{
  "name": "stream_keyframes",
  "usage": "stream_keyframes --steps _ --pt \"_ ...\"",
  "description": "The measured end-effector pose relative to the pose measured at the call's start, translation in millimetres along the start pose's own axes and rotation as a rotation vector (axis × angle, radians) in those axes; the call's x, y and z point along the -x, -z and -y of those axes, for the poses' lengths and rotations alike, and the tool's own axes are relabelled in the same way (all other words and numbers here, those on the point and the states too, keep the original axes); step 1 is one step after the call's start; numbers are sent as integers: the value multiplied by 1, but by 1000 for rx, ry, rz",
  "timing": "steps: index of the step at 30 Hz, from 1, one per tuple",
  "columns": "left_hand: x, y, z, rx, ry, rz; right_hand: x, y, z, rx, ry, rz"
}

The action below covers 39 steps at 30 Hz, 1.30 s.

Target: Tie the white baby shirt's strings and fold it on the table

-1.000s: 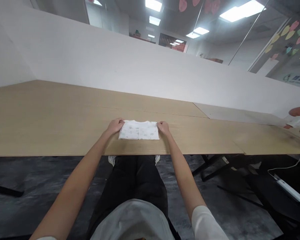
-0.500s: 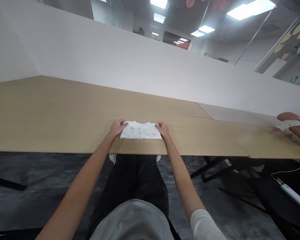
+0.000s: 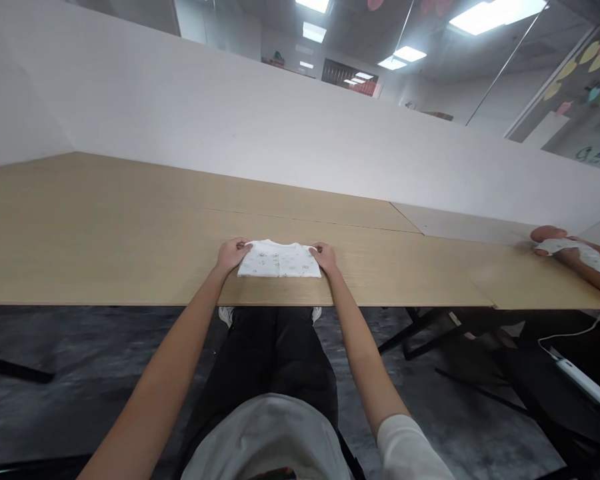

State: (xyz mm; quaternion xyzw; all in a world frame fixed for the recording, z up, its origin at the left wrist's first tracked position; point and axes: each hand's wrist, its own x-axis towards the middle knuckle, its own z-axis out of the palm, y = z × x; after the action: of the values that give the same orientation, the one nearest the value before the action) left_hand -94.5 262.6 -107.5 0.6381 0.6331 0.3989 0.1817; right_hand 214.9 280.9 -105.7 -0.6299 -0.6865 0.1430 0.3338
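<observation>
A small white baby garment with a tiny scattered print lies folded into a wide, low shape near the table's front edge. Its neckline curves along the far side, and a faint vertical line runs down its middle. My left hand grips the far left corner, with the thumb on top of the cloth. At the opposite corner, my right hand pinches the fabric in the same way. The fingertips under both corners are partly hidden.
The pale wooden table runs along a white wall. A doll in white printed clothes lies at the far right. Below, a white power strip with a cable rests on a black surface.
Both hands keep their places at the garment's corners, and the garment looks the same. The doll at the far right has shifted left and now lies flatter. The view has moved slightly.
</observation>
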Motion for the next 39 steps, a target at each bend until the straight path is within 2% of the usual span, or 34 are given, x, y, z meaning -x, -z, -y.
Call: stream_keyframes --steps 39 --pt "0 2 -1 -85 -8 -11 0 0 0 -33 19 -9"
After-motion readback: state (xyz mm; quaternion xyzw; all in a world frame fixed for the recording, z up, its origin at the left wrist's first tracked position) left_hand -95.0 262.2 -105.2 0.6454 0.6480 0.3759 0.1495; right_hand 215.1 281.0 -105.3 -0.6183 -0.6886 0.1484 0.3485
